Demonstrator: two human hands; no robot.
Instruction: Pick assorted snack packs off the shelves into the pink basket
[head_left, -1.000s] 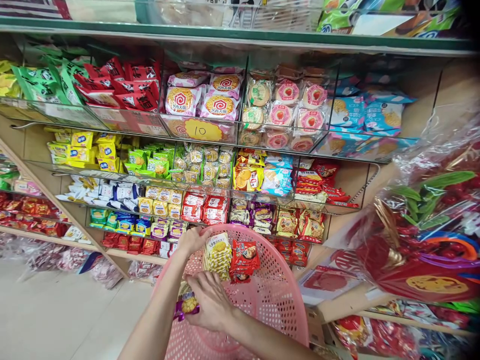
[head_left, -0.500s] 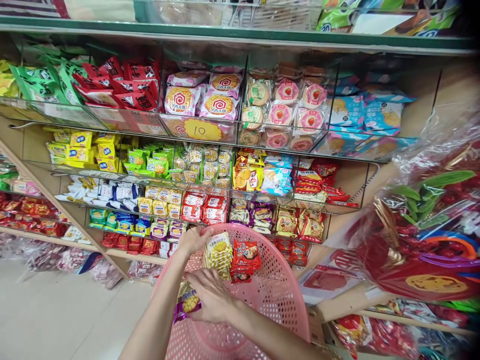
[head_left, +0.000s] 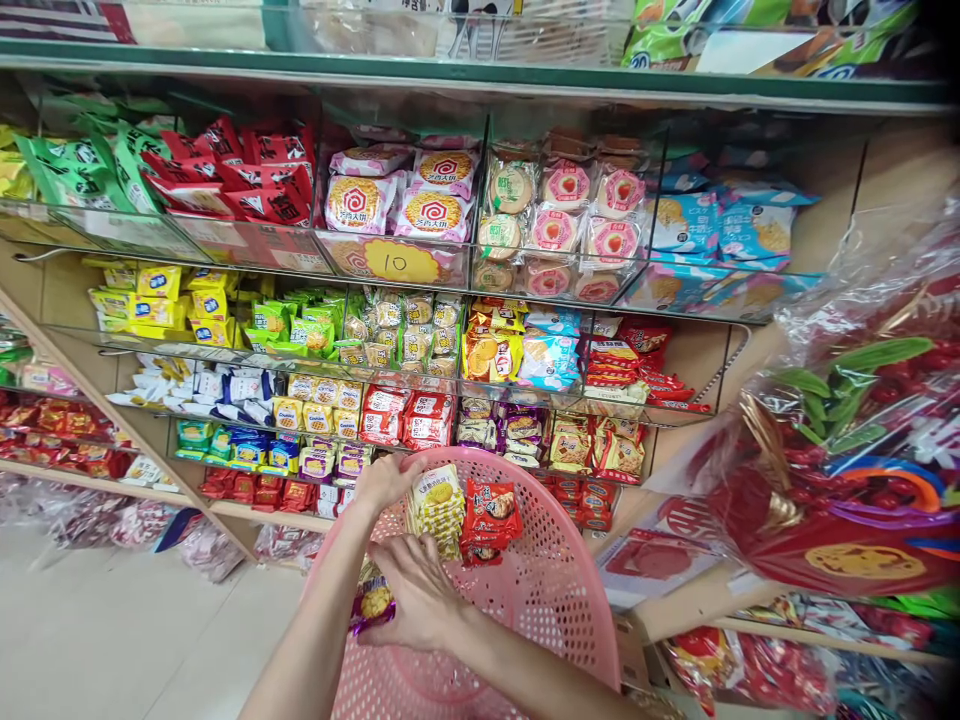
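A pink perforated plastic basket [head_left: 570, 560] stands below the shelves. My left hand [head_left: 384, 492] is closed over its far left rim, some fingers hidden. Inside the basket my right hand [head_left: 420, 585] grips a purple biscuit packet [head_left: 373, 602], back of the hand up; my left forearm covers part of the packet. Just past my right hand, a row of pale yellow biscuit packets [head_left: 436, 508] leans against the basket's inner wall. Touching that row on the right are red biscuit packets [head_left: 491, 510].
Shelves of wrapped biscuits rise ahead, with a yellow price tag [head_left: 394, 262] reading 10. Clear shelf fronts [head_left: 525, 392] run behind the basket. On the right, a cellophane-wrapped red bundle [head_left: 862, 520] sticks out. Pale floor tiles [head_left: 150, 640] lie at left.
My right hand and the purple packet have shifted slightly within the basket, and less of the packet shows. The shelves sit slightly further left in view. My left hand stays on the rim.
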